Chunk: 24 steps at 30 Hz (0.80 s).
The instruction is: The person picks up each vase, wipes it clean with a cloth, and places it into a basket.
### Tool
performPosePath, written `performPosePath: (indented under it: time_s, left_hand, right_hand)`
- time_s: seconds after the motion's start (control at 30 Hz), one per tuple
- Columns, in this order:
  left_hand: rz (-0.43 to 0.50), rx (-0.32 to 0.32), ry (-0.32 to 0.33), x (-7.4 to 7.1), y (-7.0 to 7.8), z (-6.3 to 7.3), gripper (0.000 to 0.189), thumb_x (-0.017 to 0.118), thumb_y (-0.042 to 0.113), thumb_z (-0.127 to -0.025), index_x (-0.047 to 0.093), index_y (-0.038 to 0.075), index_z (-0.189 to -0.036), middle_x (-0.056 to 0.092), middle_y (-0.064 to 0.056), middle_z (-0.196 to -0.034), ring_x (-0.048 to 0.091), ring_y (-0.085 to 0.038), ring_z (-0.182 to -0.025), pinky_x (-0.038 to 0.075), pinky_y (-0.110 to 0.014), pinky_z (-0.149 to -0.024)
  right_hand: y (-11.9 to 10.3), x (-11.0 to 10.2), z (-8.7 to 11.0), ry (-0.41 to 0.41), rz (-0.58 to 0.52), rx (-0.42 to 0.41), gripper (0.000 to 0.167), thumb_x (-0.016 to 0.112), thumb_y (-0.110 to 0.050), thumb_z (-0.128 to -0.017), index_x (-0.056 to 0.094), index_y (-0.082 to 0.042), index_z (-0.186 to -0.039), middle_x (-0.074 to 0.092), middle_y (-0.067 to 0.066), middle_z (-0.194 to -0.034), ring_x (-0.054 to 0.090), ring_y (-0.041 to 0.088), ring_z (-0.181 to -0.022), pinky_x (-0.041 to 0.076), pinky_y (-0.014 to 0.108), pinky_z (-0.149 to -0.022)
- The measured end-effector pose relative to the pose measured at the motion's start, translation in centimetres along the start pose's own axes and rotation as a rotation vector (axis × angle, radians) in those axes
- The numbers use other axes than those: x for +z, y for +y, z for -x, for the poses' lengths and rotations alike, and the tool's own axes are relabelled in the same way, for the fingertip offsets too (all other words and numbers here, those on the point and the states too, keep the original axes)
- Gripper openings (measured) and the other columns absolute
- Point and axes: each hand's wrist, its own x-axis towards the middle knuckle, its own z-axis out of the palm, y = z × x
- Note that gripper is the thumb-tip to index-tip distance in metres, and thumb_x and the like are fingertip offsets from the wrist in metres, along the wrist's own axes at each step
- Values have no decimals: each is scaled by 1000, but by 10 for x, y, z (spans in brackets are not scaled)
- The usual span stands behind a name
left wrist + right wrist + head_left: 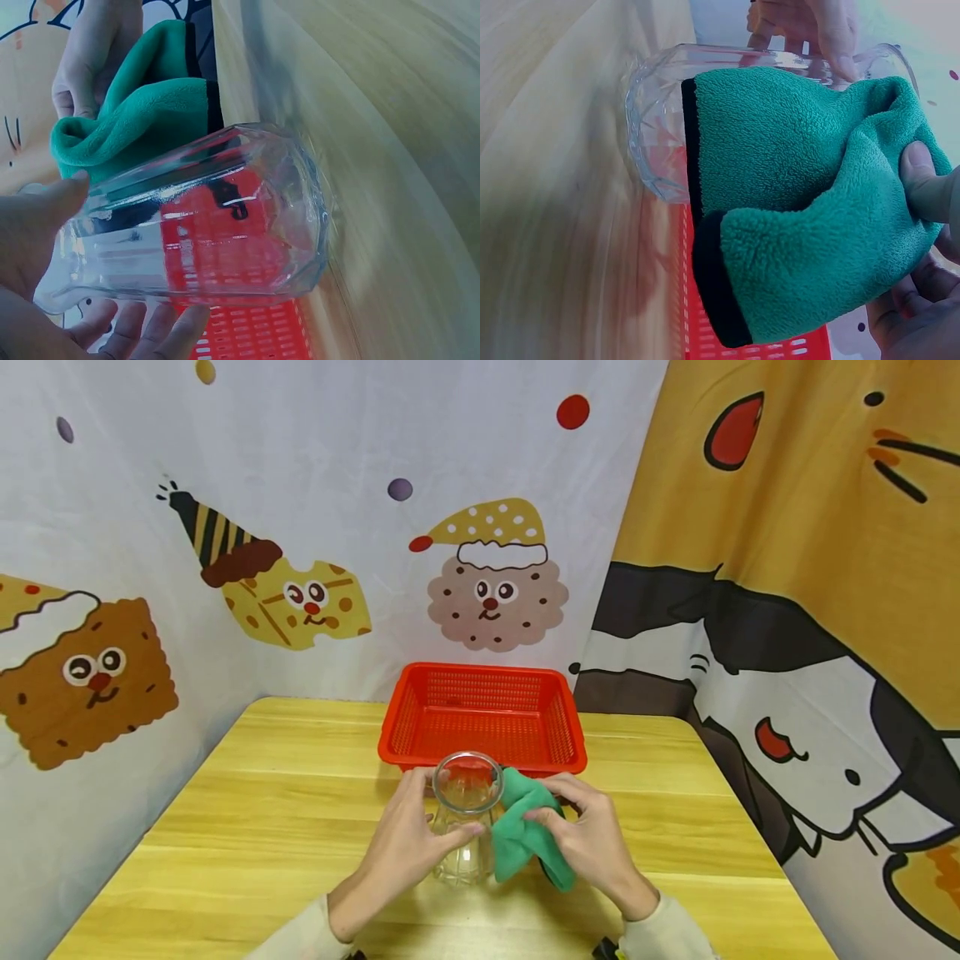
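Note:
A clear glass vase (463,860) with a wide round rim and a faceted base stands upright on the table. My left hand (408,839) holds it from the left, thumb across the front and fingers round the far side, as the left wrist view shows. To its right, my right hand (596,835) pinches a folded green cloth (517,831) between thumb and fingers. The cloth (780,150) is fluffy with a black edge and hangs beside the vase; whether they touch I cannot tell. Most of the right fingers are hidden behind the cloth.
A red plastic basket (480,672) with perforated walls sits just beyond the vase, near the table's back edge. The wooden table (247,827) stretches to both sides. A patterned cartoon curtain (322,460) hangs behind and to the right.

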Motion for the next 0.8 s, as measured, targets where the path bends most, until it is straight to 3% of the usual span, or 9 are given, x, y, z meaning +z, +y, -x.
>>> performPosePath:
  time_s: [0.17,0.47,0.63,0.8]
  left_hand:
    - [-24,-8,5,1,2,-1,76,109,40,-83,67,12,-139,73,-6,-131,69,-20,-120,62,-27,-86]
    - [63,-39,-17,-4,1,-1,68,109,32,-84,70,14,-137,78,-7,-133,76,-30,-128,75,-41,-93]
    - [126,-43,-45,-8,-1,1,74,108,26,-85,66,18,-145,80,-5,-138,77,-35,-133,75,-48,-99]
    - [156,-17,-88,-11,-5,2,70,105,20,-88,64,18,-145,80,-2,-141,77,-34,-137,73,-47,-104]
  right_hand:
    - [1,-3,0,16,17,1,33,95,-7,-97,89,-24,-125,86,-6,-114,78,10,-99,65,24,-86]
    - [3,-5,1,24,30,0,34,96,-5,-96,89,-22,-124,86,-5,-114,78,9,-97,66,23,-86]
    - [2,-6,1,23,35,6,34,96,-5,-96,89,-22,-125,86,-5,-114,78,9,-98,66,23,-87]
    - [2,-7,1,27,34,10,35,96,-5,-96,89,-22,-125,86,-5,-116,79,9,-99,66,22,-87]
